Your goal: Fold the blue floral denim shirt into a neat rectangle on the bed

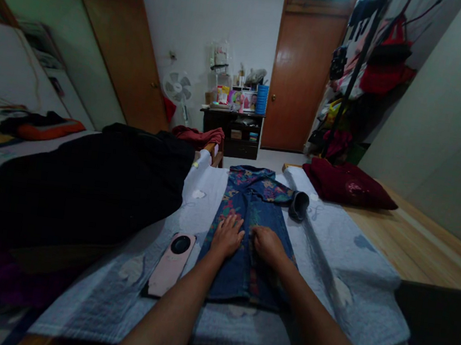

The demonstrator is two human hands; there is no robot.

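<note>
A blue floral garment lies spread out on a light quilted cover, its collar end away from me. One sleeve reaches to the right and ends in a dark, rolled cuff. My left hand rests flat on the left half of the garment, fingers spread. On the right half, my right hand is closed, its curled fingers at the cloth near the middle line. Whether it pinches the fabric is hard to make out. A pink phone lies left of the garment, beside my left forearm.
A large black cloth heap covers the left side. A folded dark red cloth sits at the right on a wooden surface. Behind are a fan, a dark cabinet and a closed door.
</note>
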